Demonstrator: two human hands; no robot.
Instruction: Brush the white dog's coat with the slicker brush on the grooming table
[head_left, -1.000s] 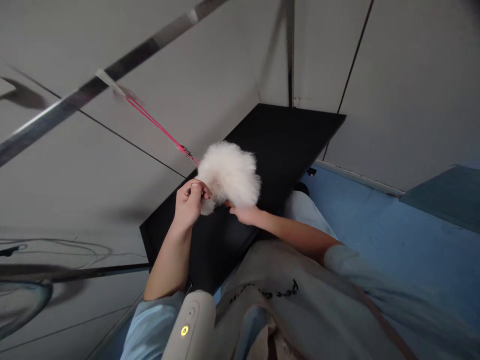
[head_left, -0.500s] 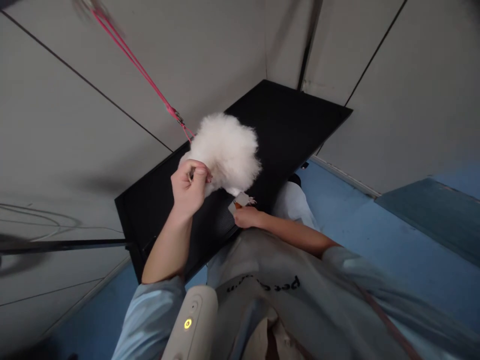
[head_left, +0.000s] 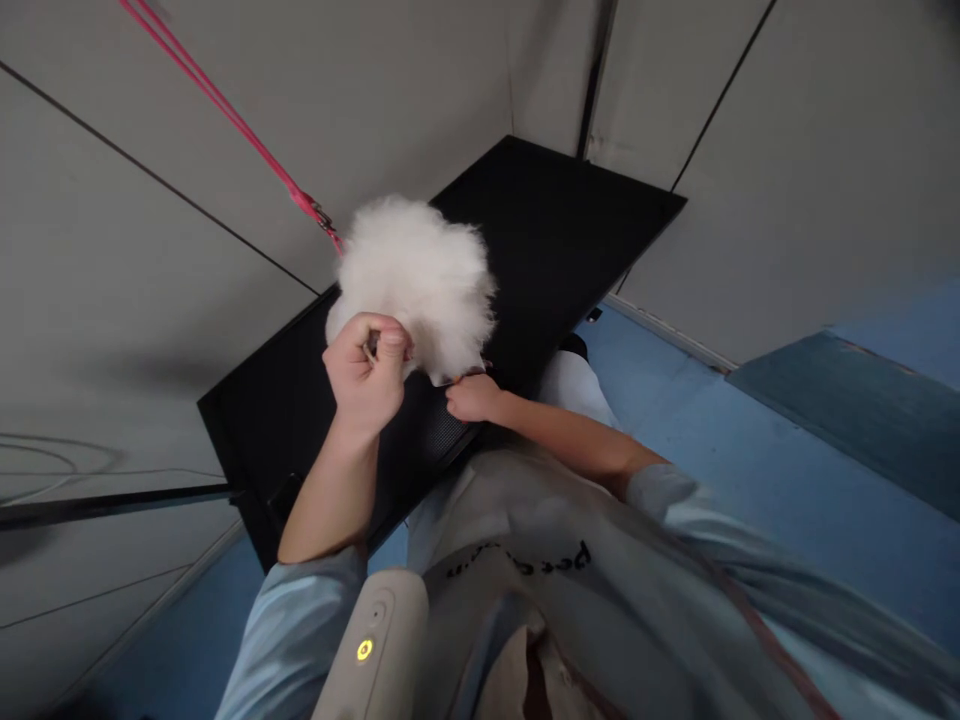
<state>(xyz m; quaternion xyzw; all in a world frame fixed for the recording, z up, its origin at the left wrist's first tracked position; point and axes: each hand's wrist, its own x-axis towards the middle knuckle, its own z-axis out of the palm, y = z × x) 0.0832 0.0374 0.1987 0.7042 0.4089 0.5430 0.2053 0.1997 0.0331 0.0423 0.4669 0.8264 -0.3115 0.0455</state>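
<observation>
A fluffy white dog (head_left: pixel 424 270) is on a black grooming table (head_left: pixel 570 210), seen from above; its head cannot be made out. My left hand (head_left: pixel 366 370) is closed in a fist against the dog's near left side. What its fingers grip is hidden, though a small pale strip shows between thumb and finger. Low on the dog's near side, my right hand (head_left: pixel 474 398) is closed round a slicker brush (head_left: pixel 456 380). Only a thin edge of the brush and a bit of orange show, right against the white fur.
A pink leash (head_left: pixel 247 130) with a metal clip runs from the dog to the upper left. Pale wall panels (head_left: pixel 187 130) stand behind the table. A black bar (head_left: pixel 112 505) meets the table's left end. Below lies blue floor (head_left: pixel 675 400).
My right hand has turned the brush edge-on and brought it up against the fur; its flat grey face and a paw showed before. The whole view has shifted slightly.
</observation>
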